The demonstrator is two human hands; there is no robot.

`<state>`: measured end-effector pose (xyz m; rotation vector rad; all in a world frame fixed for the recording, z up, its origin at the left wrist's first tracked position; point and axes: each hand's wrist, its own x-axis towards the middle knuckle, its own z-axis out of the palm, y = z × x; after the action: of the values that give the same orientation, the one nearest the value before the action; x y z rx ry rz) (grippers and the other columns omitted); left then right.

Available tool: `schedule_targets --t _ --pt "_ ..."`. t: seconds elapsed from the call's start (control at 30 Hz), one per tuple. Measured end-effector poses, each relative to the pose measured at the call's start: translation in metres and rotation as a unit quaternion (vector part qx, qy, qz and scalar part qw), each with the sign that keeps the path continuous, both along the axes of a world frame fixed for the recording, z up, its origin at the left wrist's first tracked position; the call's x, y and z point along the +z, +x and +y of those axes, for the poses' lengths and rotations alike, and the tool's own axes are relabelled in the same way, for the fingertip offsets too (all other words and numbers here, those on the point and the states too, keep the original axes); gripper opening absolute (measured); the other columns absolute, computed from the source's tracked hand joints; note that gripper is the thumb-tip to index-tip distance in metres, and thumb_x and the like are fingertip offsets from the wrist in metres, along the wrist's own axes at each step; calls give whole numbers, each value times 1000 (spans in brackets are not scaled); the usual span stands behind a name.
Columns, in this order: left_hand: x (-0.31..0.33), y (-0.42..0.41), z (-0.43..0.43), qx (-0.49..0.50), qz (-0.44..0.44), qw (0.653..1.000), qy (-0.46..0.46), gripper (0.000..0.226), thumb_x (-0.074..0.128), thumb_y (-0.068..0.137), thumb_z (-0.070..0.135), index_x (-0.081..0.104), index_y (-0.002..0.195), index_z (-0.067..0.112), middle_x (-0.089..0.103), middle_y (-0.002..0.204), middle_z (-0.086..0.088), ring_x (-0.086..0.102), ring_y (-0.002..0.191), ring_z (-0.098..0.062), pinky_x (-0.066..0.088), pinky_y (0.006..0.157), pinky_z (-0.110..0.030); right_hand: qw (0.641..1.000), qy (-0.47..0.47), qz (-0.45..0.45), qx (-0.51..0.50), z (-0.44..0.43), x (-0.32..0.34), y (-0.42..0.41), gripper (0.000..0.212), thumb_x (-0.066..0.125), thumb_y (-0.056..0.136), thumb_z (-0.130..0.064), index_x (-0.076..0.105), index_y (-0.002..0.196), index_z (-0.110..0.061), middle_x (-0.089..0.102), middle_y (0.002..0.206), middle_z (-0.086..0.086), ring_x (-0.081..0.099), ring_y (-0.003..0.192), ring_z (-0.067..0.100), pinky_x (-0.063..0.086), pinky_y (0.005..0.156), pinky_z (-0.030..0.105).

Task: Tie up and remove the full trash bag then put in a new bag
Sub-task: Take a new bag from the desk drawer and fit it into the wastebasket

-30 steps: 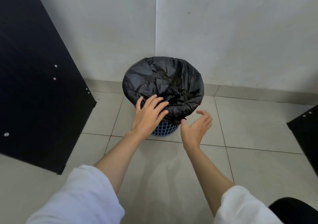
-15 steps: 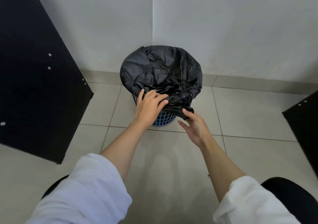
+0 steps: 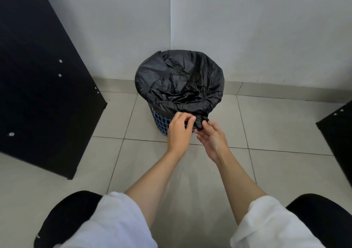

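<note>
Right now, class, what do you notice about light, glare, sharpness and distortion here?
Head view: even light, no glare on the floor; dull sheen on the black bag; left hand and right hand sharp; the wide lens makes the black board lean outward.

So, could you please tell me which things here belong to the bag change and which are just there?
In the job: black plastic trash bag, blue perforated plastic bin, left hand, right hand, both pinching its bunched edge.
Just there: large black board, left; smaller black panel, right.

crinkled glossy plastic bag (image 3: 179, 76), perforated plastic bin (image 3: 162, 121)
</note>
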<state>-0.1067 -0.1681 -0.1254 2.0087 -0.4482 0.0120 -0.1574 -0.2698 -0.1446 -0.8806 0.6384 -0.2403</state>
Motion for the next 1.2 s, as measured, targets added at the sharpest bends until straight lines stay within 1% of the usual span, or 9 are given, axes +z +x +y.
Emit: schedule_targets --t 0.13,0.27,0.4,0.6,0.77,0.83,0.93,1.03,1.2 --pt "3 -1 -16 80 173 979 -77 24 64 88 16 69 109 5 71 104 -4 61 88 -6 45 77 -7 997 -47 25 47 -6 0 1 12 54 96 -15 63 88 -15 63 86 3 58 79 15 43 66 24" --pt "3 2 -21 180 292 920 -189 18 73 81 11 64 97 8 64 82 4 62 72 -4 50 69 -11 993 -62 59 80 -9 2 10 18 50 97 -13 61 83 -16 56 80 -3 47 70 11 37 64 25" --pt "1 13 -21 169 365 887 -229 16 76 77 10 65 88 8 65 76 -1 65 73 -16 54 76 -26 982 -68 100 145 -11 9 21 23 42 97 -10 61 85 -14 55 78 -1 41 64 12 35 60 25" --pt "0 34 -18 112 385 906 -134 10 79 74 13 71 78 7 68 78 -8 65 74 -20 56 83 -31 963 -61 168 204 -17 12 32 9 51 96 -17 58 94 -11 53 78 3 41 59 13 34 53 24" --pt "6 45 -11 3 375 922 -98 27 75 76 2 69 102 -5 68 89 -8 64 85 -17 54 66 -15 957 -79 187 205 -20 13 33 15 53 95 -12 53 79 -12 40 61 0 33 52 11 28 45 20" --pt "6 45 -10 -2 372 924 -88 27 75 76 1 69 102 -5 68 89 -8 64 87 -17 54 69 -18 964 -81 178 181 -17 13 32 17 53 94 -9 54 78 -10 44 59 1 36 50 11 29 41 18" --pt "4 45 -10 33 336 939 -61 21 75 75 4 72 95 -2 70 89 -8 64 88 -18 53 78 -27 977 -76 154 128 -9 14 29 9 53 94 -4 57 86 -8 62 70 7 55 57 15 40 47 20" --pt "4 40 -12 47 324 942 -68 20 72 78 5 72 97 -2 69 90 -6 61 83 -14 44 63 -16 985 -42 127 109 -3 17 21 10 47 94 -6 56 97 -9 69 84 12 65 71 22 45 57 25" --pt "4 38 -9 45 321 943 -77 21 73 79 8 73 99 2 72 99 -7 61 90 -13 42 63 -13 986 -38 102 130 -7 22 21 23 48 97 -27 58 110 -10 70 102 19 70 87 27 52 67 26"
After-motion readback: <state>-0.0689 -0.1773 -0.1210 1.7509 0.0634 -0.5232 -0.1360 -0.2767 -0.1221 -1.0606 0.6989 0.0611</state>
